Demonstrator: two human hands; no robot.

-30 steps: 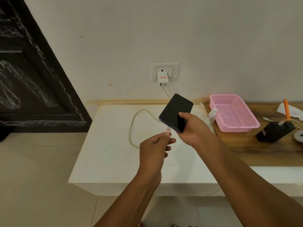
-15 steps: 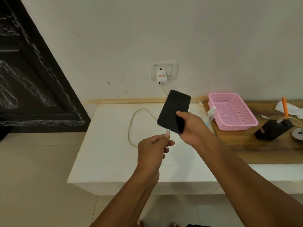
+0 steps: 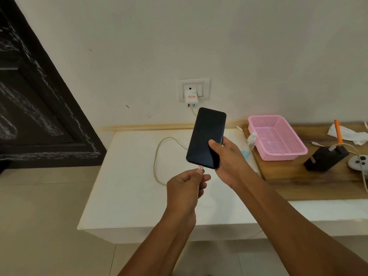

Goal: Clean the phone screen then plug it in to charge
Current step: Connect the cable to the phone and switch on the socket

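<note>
Pinching plug tip, phone port hidden

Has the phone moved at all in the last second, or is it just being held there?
Yes. The phone has swung more upright, its top end now closer beneath the wall charger, gripped by the right hand.

Domestic room: tiled floor, plastered wall with socket plate, low white table, dark panelled door.

cable partly behind phone, plug tip too small
</note>
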